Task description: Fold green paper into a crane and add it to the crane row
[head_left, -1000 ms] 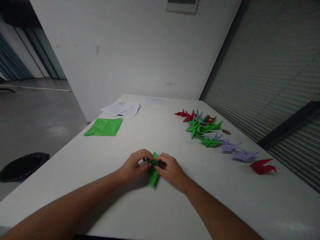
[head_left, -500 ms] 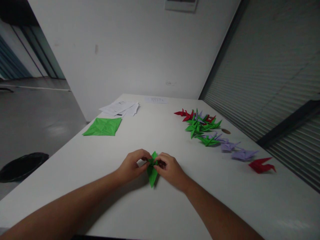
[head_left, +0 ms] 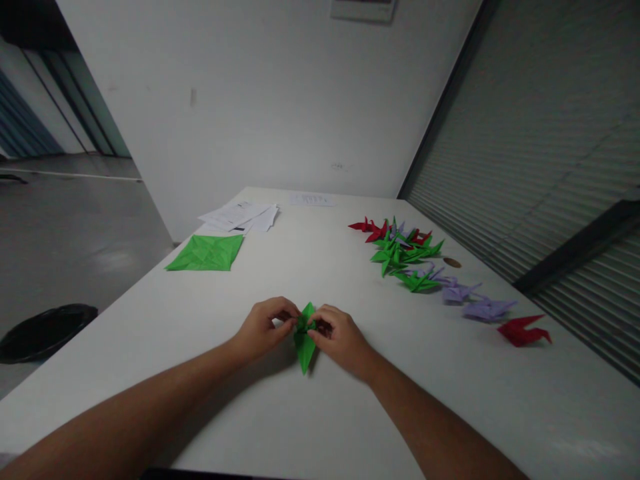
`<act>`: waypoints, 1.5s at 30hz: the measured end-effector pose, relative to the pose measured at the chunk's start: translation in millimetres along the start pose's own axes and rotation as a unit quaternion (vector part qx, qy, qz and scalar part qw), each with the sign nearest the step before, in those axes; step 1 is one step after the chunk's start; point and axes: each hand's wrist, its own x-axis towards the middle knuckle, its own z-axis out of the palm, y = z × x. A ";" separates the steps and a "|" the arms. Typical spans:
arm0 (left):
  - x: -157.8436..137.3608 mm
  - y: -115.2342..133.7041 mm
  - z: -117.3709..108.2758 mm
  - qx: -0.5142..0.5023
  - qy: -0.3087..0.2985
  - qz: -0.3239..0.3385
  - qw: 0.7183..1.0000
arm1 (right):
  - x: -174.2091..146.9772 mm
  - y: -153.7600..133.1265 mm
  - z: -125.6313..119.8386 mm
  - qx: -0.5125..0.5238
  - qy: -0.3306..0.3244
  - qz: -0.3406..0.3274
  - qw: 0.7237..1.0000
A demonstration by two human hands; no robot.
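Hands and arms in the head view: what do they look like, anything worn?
The left hand and right hand are bare, no gloves. The left forearm and right forearm show no sleeves, watch, cables or markings. Rings: can't tell, some fingers are hidden.

tbh nothing's reading legibly rn, print on the white sheets [head_left: 236,215] n far paper strip [head_left: 313,199] is looking too blurry

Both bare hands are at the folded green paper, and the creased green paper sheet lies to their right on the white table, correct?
Not quite: the creased green paper sheet lies to the person's left, as the head view shows. It is on the white table, with left hand and right hand at the folded green paper.
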 end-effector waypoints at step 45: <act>-3.7 -7.9 5.5 0.008 0.028 -0.033 0.999 | -0.7 0.6 -0.4 -0.002 -0.009 -0.003 1.000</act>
